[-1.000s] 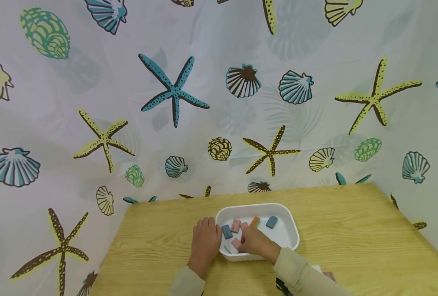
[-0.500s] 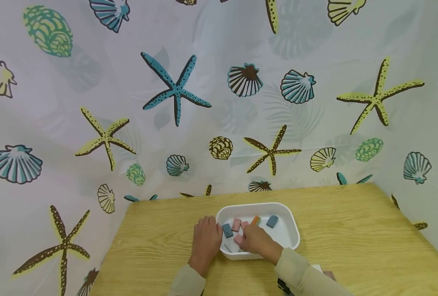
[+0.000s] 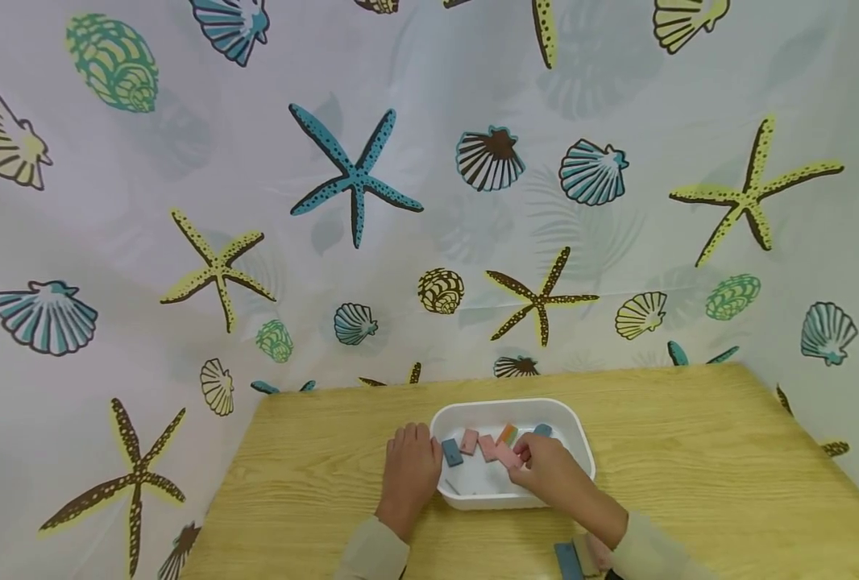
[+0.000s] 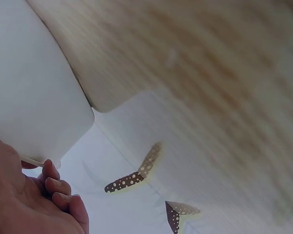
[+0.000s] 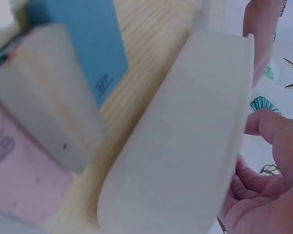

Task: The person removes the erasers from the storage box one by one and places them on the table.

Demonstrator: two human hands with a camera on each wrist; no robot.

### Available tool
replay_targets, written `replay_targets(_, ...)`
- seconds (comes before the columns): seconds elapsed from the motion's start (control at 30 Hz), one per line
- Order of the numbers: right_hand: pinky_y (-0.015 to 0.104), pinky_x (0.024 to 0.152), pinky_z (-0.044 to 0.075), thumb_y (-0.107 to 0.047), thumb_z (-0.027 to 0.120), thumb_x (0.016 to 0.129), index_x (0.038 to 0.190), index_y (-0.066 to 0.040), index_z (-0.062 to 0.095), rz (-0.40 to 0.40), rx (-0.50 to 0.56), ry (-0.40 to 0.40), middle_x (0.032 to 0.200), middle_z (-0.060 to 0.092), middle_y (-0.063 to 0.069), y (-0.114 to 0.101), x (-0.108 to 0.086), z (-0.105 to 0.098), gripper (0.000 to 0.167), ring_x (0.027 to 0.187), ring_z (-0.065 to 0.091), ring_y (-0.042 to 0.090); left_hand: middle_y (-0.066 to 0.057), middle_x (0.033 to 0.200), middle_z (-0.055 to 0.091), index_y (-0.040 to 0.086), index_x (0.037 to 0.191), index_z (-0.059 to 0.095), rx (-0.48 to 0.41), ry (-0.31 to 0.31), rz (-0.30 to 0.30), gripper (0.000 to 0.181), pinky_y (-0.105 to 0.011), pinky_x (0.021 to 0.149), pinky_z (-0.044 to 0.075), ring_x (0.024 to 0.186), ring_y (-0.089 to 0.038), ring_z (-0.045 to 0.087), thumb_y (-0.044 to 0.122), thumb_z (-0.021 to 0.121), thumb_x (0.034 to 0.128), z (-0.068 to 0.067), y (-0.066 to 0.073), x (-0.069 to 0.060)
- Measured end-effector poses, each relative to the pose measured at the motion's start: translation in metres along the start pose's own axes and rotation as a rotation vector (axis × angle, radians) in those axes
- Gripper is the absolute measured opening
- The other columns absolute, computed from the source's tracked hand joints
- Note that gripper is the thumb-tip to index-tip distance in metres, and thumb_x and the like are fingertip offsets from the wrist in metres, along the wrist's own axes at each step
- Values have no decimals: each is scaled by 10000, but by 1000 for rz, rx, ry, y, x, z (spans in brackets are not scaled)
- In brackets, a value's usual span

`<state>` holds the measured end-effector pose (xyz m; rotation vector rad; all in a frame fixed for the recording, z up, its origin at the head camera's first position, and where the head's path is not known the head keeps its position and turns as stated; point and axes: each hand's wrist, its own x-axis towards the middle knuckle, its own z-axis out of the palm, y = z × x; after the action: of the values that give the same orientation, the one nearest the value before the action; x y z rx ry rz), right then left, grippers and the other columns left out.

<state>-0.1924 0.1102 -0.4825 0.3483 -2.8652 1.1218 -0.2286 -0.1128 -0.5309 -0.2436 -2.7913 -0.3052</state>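
Note:
My left hand (image 3: 409, 475) grips the left rim of the white tray (image 3: 512, 502); the left wrist view shows the hand (image 4: 36, 197) with its fingers at the edge of the tray (image 4: 34, 83). Over the tray's middle, my right hand (image 3: 558, 477) pinches a pink eraser-like block (image 3: 507, 456). Inside lie a blue block (image 3: 452, 453), a pink block (image 3: 469, 441), another pink one (image 3: 487, 448), an orange-green one (image 3: 507, 435) and a partly hidden blue one (image 3: 542, 430). In the right wrist view the tray wall (image 5: 176, 141) hides the right hand's (image 5: 268, 180) fingertips.
In front of the tray, near my right sleeve, stand a blue block (image 3: 569, 561), a beige block (image 3: 586, 554) and a pinkish one (image 3: 599, 551). Behind the wooden table (image 3: 313, 435) hangs a curtain (image 3: 429, 201) printed with shells and starfish.
My right hand has lifted the pink block from the tray's front left and carried it to the right. The sleeve has moved right, uncovering more of the blocks in front. My left hand stays on the rim.

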Motion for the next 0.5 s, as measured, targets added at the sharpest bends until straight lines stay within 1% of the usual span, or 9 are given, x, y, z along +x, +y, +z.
replay_targets(0.13,256,614,439,-105,740,718,821,-76,597,1,11,42,734,558,-27,0,-9,-14,179,682,522,106,-45,807,438,46,930,524,0,10,7,212,-365,694,361,745,-206,398,254,485,930,1,0,0)
replay_targets(0.23,256,628,448,-100,738,730,836,-79,602,0,14,47,748,557,-28,0,-17,-24,174,693,523,104,-45,796,432,45,922,522,1,18,10,209,-361,686,355,735,-206,393,251,490,929,1,0,0)
replay_targets(0.37,255,638,453,-117,738,743,865,-89,612,41,9,35,758,554,-39,1,-28,-36,177,695,515,87,-47,800,439,46,923,523,1,11,6,202,-354,683,353,736,-205,394,245,494,928,0,1,0)
replay_targets(0.5,258,653,464,-128,738,747,874,-92,614,68,9,53,756,559,-46,5,-36,-48,181,707,529,91,-43,797,436,48,922,524,4,7,1,204,-341,667,343,726,-200,385,250,493,928,-2,1,0)
